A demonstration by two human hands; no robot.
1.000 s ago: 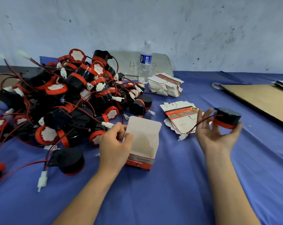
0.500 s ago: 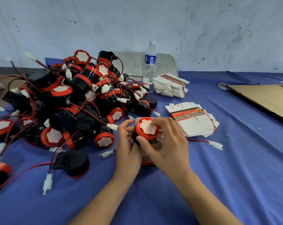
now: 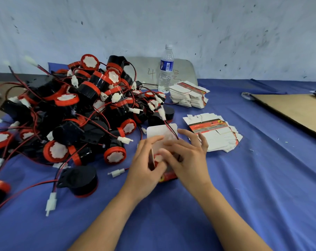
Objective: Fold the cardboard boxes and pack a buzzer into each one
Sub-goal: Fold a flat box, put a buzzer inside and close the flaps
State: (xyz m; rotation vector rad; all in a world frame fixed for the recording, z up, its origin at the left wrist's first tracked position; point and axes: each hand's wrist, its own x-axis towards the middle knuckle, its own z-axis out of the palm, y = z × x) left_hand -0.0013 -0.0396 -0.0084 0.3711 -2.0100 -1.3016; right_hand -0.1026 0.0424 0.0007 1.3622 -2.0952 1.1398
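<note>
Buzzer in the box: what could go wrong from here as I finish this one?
1. The buzzer sits only partly in the box that the left hand grips; its wire trails out over the open flap, so closing may pinch it.
2. Its white connector lies at the edge of the buzzer pile and may snag there as the right hand pushes.

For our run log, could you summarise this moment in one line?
step: buzzer insertion | left hand: grips cardboard box | right hand: presses buzzer in | flap: open | wire: outside
</note>
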